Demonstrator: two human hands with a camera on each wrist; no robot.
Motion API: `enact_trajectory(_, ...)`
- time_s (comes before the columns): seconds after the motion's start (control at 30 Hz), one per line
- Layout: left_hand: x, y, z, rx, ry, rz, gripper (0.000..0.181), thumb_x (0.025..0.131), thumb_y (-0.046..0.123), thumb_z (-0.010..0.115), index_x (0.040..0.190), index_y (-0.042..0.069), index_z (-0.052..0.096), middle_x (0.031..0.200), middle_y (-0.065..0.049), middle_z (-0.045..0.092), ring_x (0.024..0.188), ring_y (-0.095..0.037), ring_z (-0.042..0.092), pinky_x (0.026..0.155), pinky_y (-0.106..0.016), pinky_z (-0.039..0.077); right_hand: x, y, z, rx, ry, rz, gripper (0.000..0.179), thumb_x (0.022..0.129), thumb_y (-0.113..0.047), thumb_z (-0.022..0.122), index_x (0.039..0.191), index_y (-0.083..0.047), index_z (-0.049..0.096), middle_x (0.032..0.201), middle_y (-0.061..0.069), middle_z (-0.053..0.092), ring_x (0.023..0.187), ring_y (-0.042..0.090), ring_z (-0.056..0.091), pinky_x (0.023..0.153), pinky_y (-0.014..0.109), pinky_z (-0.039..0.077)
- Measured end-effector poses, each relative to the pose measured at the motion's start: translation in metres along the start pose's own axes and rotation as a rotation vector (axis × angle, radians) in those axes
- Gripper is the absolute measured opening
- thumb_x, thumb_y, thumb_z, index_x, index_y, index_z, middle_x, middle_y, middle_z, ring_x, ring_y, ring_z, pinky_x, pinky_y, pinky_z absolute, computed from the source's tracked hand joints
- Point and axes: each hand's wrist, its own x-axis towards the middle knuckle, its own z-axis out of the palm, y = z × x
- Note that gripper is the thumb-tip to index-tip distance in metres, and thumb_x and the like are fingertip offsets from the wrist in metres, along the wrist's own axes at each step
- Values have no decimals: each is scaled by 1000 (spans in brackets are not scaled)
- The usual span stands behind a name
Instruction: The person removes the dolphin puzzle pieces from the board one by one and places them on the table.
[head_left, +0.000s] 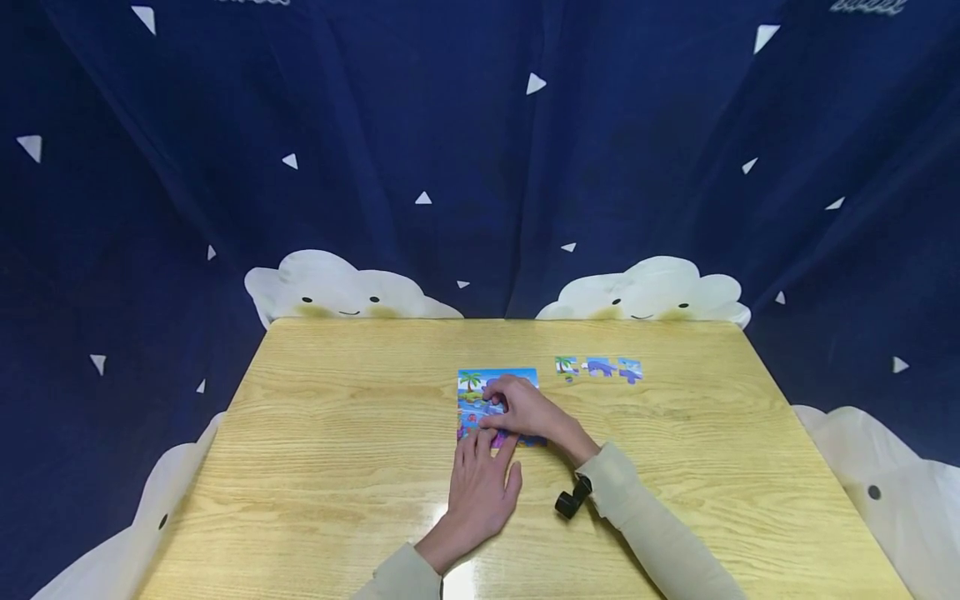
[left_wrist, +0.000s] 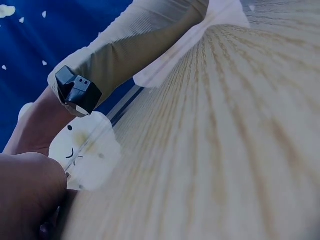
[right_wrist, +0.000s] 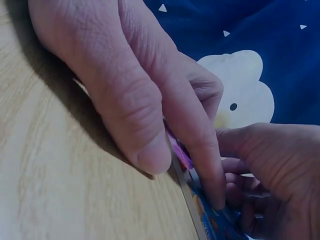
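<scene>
A colourful jigsaw puzzle [head_left: 470, 404] with a palm tree and sea scene lies flat on the wooden table. My left hand [head_left: 482, 492] rests along its near edge, fingers extended; in the right wrist view the index fingertip [right_wrist: 216, 192] touches the picture. Over the puzzle's middle and right side, my right hand [head_left: 528, 408] bends its thumb and fingers downward. Whether a piece is between them cannot be made out. The curled right hand [right_wrist: 275, 170] also shows beside the left in the right wrist view. Part of the picture is hidden under both hands.
Three loose puzzle pieces lie right of the puzzle: a palm-tree piece [head_left: 566, 366], a purple piece [head_left: 600, 367] and another purple-blue piece [head_left: 631, 370]. A black wrist camera [head_left: 573, 497] juts from the right sleeve. Behind the table [head_left: 337, 400] hangs a dark blue curtain [head_left: 465, 108].
</scene>
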Motion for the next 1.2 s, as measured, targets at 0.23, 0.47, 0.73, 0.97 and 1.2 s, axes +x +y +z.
enact_trajectory(0.23, 0, 0, -2, 11, -13, -4, 46, 104, 32, 51, 147, 21, 60, 140, -15, 51, 129, -34, 44, 113, -52, 29, 4, -1, 0, -35, -23, -9, 27, 84, -32, 89, 95, -11, 76, 83, -2, 66, 75, 10, 55, 70, 27, 47)
enact_trajectory(0.47, -1, 0, -1, -1, 5, 1, 47, 103, 31, 52, 148, 21, 59, 140, -15, 51, 129, -36, 44, 112, -54, 30, 7, -2, -2, -51, -57, -5, 28, 85, -32, 88, 99, -10, 79, 81, -2, 67, 73, 10, 54, 68, 27, 47)
enact_trajectory(0.73, 0, 0, -3, 8, 8, 2, 47, 102, 33, 53, 147, 21, 61, 139, -14, 52, 134, -39, 43, 113, -56, 31, 7, 2, -1, -39, -53, 4, 33, 85, -33, 87, 105, -8, 79, 86, -2, 67, 78, 14, 58, 72, 27, 48)
enact_trajectory(0.97, 1, -1, -5, 14, 11, 4, 47, 102, 33, 55, 147, 22, 61, 136, -13, 53, 131, -35, 43, 112, -53, 32, 9, 4, 0, -9, -46, -1, 30, 84, -30, 87, 103, -8, 79, 87, -2, 66, 78, 14, 59, 70, 26, 48)
enact_trajectory(1.2, 0, -1, -2, 15, 30, 22, 47, 101, 33, 55, 147, 22, 61, 132, -11, 53, 128, -33, 43, 110, -53, 33, 5, 15, 1, 36, -14, 3, 32, 77, -27, 82, 104, -10, 76, 87, -4, 61, 78, 10, 55, 71, 25, 47)
